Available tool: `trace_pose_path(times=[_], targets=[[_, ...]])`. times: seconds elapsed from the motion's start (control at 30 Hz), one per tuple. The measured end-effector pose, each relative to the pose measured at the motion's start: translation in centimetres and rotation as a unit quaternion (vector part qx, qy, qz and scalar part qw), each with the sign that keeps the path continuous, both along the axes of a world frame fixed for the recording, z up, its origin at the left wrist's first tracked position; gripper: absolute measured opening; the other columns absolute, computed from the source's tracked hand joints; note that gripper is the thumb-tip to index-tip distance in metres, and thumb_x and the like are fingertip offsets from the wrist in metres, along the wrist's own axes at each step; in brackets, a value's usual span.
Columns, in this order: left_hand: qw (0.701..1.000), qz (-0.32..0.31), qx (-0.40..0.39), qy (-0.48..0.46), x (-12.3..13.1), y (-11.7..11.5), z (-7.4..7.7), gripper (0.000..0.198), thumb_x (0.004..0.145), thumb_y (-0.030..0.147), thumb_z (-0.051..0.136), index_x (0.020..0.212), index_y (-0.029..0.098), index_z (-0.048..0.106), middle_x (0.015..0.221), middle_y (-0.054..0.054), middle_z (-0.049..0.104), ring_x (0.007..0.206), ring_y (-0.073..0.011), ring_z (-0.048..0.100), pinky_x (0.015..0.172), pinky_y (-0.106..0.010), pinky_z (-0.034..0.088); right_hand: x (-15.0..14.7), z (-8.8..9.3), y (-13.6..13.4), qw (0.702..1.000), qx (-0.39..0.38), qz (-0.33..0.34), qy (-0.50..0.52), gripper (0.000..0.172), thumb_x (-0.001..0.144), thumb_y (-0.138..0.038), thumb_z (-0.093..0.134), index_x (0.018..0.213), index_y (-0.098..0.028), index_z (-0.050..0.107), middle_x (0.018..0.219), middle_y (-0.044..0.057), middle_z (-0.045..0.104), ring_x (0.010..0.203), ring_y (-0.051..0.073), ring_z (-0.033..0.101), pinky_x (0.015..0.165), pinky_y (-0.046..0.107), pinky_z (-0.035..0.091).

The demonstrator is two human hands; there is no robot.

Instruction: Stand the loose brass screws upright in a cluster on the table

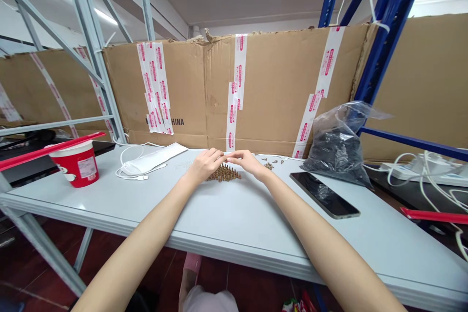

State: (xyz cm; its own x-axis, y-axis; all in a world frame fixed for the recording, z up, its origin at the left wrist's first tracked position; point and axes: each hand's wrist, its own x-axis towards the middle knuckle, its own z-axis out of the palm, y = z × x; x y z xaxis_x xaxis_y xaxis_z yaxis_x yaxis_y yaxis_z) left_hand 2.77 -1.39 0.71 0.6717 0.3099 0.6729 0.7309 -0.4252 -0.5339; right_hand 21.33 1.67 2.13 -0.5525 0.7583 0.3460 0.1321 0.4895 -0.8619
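Note:
Small brass-coloured screws stand upright, packed close together, on the grey-white tabletop. My left hand is at the left and back of this group, its fingers bent and drawn together. From the right, my right hand reaches over, thumb and fingertips pinched close to the left fingertips. Whatever lies between the fingertips is too small to make out. A few loose screws lie to the right of my right hand.
A phone and a clear bag of dark pieces are at right. On the left are a red cup and a white object with a cable. Behind stands a taped cardboard wall between metal posts.

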Motion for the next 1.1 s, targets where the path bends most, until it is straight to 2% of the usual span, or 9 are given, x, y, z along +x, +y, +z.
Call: trace_pose_path(times=[0.27, 0.37, 0.47, 0.6, 0.83, 0.97, 1.1], targets=[[1.000, 0.022, 0.005, -0.018, -0.20, 0.00, 0.12, 0.021, 0.090, 0.020, 0.034, 0.098, 0.018, 0.053, 0.086, -0.006, 0.058, 0.078, -0.0150, 0.049, 0.065, -0.028, 0.035, -0.10, 0.63, -0.93, 1.000, -0.028, -0.003, 0.010, 0.034, 0.067, -0.044, 0.061, 0.079, -0.013, 0.070, 0.087, 0.008, 0.068, 0.091, 0.020, 0.057, 0.090, 0.034, 0.036], [1.000, 0.010, 0.008, -0.020, -0.11, -0.01, 0.21, 0.021, 0.089, 0.021, 0.036, 0.103, 0.019, 0.052, 0.089, -0.006, 0.058, 0.079, -0.0151, 0.048, 0.067, -0.028, 0.036, -0.12, 0.66, -0.97, 0.999, -0.030, 0.007, 0.016, 0.032, 0.068, -0.041, 0.061, 0.081, -0.013, 0.070, 0.089, 0.008, 0.068, 0.093, 0.019, 0.057, 0.092, 0.034, 0.035], [0.999, -0.009, -0.008, -0.038, 0.04, 0.08, 0.08, 0.019, 0.090, 0.021, 0.035, 0.096, 0.019, 0.053, 0.088, -0.005, 0.057, 0.078, -0.0145, 0.047, 0.069, -0.027, 0.037, -0.20, 0.71, -0.99, 0.999, -0.033, 0.019, 0.017, 0.031, 0.068, -0.038, 0.061, 0.085, -0.013, 0.069, 0.093, 0.008, 0.068, 0.095, 0.019, 0.057, 0.092, 0.034, 0.035], [0.997, -0.015, -0.025, -0.075, 0.21, 0.31, -0.16, 0.022, 0.090, 0.022, 0.033, 0.083, 0.017, 0.053, 0.082, -0.005, 0.055, 0.076, -0.0143, 0.046, 0.069, -0.026, 0.038, -0.43, 0.79, -1.01, 0.999, -0.022, 0.019, 0.023, 0.032, 0.069, -0.039, 0.061, 0.085, -0.013, 0.069, 0.093, 0.008, 0.067, 0.095, 0.020, 0.056, 0.091, 0.035, 0.035], [0.998, 0.013, -0.030, -0.061, -0.37, 0.11, 0.44, 0.022, 0.089, 0.031, 0.036, 0.088, 0.017, 0.052, 0.081, -0.006, 0.053, 0.074, -0.0158, 0.044, 0.065, -0.027, 0.037, -0.74, 0.30, -0.63, 0.999, 0.001, 0.046, 0.005, 0.031, 0.070, -0.039, 0.059, 0.083, -0.013, 0.069, 0.088, 0.006, 0.068, 0.090, 0.019, 0.057, 0.088, 0.034, 0.036], [1.000, 0.019, -0.023, -0.011, -0.47, -0.04, 0.60, 0.019, 0.089, 0.020, 0.034, 0.091, 0.019, 0.052, 0.083, -0.004, 0.052, 0.072, -0.0151, 0.042, 0.062, -0.027, 0.034, -0.71, 0.28, -0.69, 0.999, -0.006, 0.035, 0.013, 0.031, 0.070, -0.038, 0.059, 0.086, -0.012, 0.068, 0.091, 0.007, 0.067, 0.092, 0.019, 0.056, 0.088, 0.034, 0.037], [0.999, 0.025, -0.029, -0.035, 0.07, 0.13, 0.30, 0.021, 0.088, 0.015, 0.033, 0.089, 0.019, 0.053, 0.080, -0.004, 0.050, 0.073, -0.0153, 0.041, 0.061, -0.026, 0.034, -0.67, 0.29, -0.53, 0.999, -0.004, 0.027, 0.021, 0.031, 0.070, -0.037, 0.059, 0.086, -0.012, 0.068, 0.091, 0.008, 0.067, 0.090, 0.019, 0.057, 0.087, 0.033, 0.037]])
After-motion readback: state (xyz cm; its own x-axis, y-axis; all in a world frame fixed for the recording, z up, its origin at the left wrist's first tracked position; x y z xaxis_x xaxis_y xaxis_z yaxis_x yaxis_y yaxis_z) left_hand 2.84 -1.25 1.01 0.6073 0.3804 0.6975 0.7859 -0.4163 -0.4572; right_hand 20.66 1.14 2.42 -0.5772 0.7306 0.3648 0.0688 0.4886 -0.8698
